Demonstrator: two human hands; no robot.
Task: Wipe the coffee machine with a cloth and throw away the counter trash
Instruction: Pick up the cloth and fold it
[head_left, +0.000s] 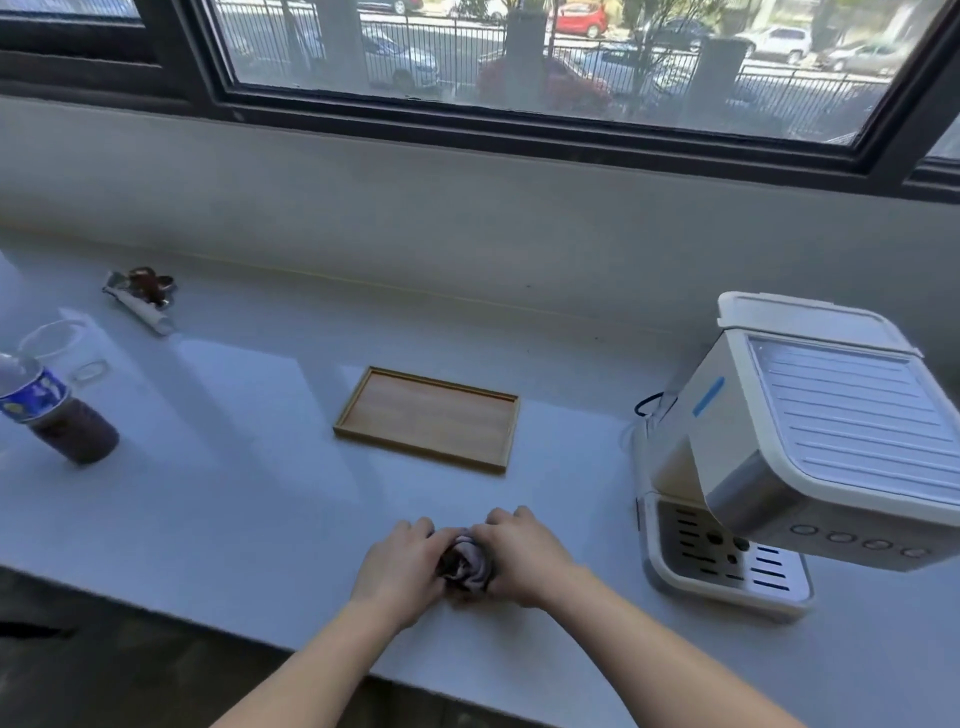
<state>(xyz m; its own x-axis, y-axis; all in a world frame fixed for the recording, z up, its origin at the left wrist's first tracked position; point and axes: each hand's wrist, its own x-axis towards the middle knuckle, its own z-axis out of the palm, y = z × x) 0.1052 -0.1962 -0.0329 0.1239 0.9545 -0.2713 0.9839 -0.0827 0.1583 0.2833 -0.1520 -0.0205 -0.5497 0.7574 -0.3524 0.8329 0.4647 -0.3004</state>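
Your left hand (400, 566) and right hand (524, 558) squeeze a bunched grey-and-brown cloth (467, 566) between them on the pale glossy counter (234, 467), fingers apparently curled round it. The boxy white coffee machine (810, 447) stands nearby to the right. The crumpled silver-and-brown wrapper trash (143, 296) lies well apart, far left.

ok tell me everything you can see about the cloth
The cloth is a small soft wad, pale grey-lilac with dark brown patches, bunched into folds. It sits on the white counter near its front edge, in front of the wooden tray. The left hand and right hand grip it from either side.
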